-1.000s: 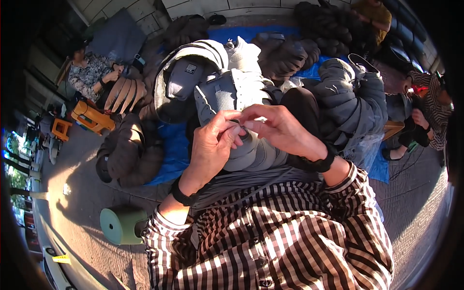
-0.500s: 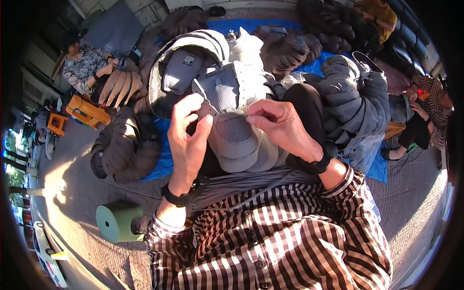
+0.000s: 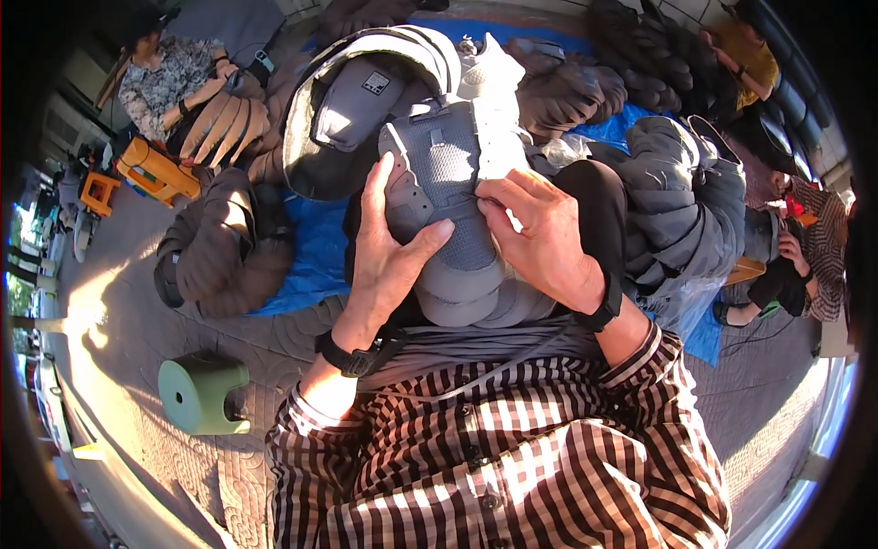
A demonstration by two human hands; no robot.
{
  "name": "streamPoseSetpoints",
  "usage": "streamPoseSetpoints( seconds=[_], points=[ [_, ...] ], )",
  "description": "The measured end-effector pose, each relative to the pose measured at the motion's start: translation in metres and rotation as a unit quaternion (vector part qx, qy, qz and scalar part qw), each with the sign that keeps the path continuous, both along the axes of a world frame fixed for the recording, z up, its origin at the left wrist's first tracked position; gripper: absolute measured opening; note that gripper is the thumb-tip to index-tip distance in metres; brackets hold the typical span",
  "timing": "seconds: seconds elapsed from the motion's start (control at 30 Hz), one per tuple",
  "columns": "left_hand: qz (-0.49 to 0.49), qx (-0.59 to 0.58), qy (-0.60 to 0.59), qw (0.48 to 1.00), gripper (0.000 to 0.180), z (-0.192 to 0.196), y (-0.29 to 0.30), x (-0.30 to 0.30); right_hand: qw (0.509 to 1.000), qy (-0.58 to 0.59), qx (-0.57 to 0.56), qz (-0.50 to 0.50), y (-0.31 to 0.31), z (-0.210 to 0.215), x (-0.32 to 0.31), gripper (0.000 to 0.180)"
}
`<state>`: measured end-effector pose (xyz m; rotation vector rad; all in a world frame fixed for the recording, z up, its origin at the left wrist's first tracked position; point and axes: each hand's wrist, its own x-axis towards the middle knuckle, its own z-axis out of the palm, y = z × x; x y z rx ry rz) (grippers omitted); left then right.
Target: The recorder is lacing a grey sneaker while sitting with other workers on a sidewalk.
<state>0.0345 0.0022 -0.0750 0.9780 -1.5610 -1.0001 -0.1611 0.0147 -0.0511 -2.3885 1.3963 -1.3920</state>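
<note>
A grey mesh shoe upper [image 3: 465,240] lies over my lap with its toe toward me. My left hand [image 3: 382,273] grips its left side, the thumb pressed on the mesh near the toe and the fingers along the eyelet flap. My right hand [image 3: 551,240] is closed in a pinch at the right eyelet edge; what sits between its fingertips is too small to make out. Just beyond my left fingers stands a curved stack of grey shoe uppers [image 3: 361,114] with pale rims. A lighter upper [image 3: 497,137], sunlit, lies right behind the held one.
Bundled brown uppers [image 3: 219,252] lie on a blue sheet [image 3: 315,247] to the left, and a grey bundle [image 3: 681,197] sits to the right. A green stool [image 3: 201,393] stands front left, orange stools [image 3: 157,172] behind it. Other people sit working around the far edges.
My left thumb has come down onto the upper's mesh, and the left hand now grips its side. My right fingertips have stayed pinched at the right eyelet edge. The whole view has shifted slightly.
</note>
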Motion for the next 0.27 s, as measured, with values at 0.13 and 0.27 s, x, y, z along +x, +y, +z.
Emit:
streamPoseSetpoints(
  seconds=[0.13, 0.27],
  points=[
    [0.002, 0.020, 0.006, 1.000, 0.096, -0.0017, 0.0013, -0.0003, 0.998, 0.054, -0.042, 0.006, -0.0015, 0.0028, -0.0005, 0.013],
    [-0.006, 0.005, -0.012, 1.000, 0.097, -0.0040, 0.0002, 0.0017, 0.990, 0.124, -0.064, 0.003, -0.0011, 0.0088, 0.0006, 0.016]
  ],
)
